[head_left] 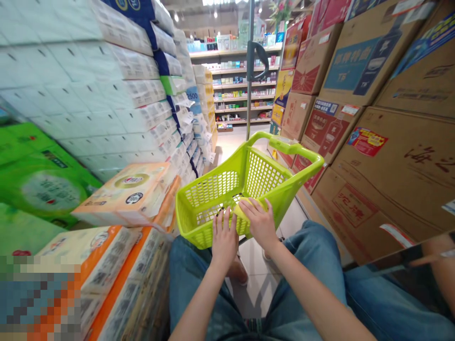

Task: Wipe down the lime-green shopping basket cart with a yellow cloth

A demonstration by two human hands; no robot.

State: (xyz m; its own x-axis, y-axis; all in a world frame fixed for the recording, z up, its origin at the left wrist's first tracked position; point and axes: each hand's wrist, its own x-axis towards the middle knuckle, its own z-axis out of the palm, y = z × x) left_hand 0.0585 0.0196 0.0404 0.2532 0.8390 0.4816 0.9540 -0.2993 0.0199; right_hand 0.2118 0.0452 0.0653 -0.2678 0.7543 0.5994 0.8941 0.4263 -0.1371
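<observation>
A lime-green plastic shopping cart basket (194, 222) with perforated walls stands in front of my knees, its handle (295, 148) at the far right. My right hand (261, 223) presses a yellow cloth (242, 210) onto the near side rim; the fingers cover part of it. Beside it, my left hand (225, 239) rests against the same rim, fingers stretched out and holding nothing I can see. The inside of the basket shows only its slotted floor. My forearms hide part of the basket's lower side.
Orange tissue packs (121, 194) are piled close on my left, below a tall stack of white packs (117, 94). Brown cartons (398, 142) form a wall on the right. A glass door with a dark handle (258, 60) and stocked shelves (231, 97) are ahead.
</observation>
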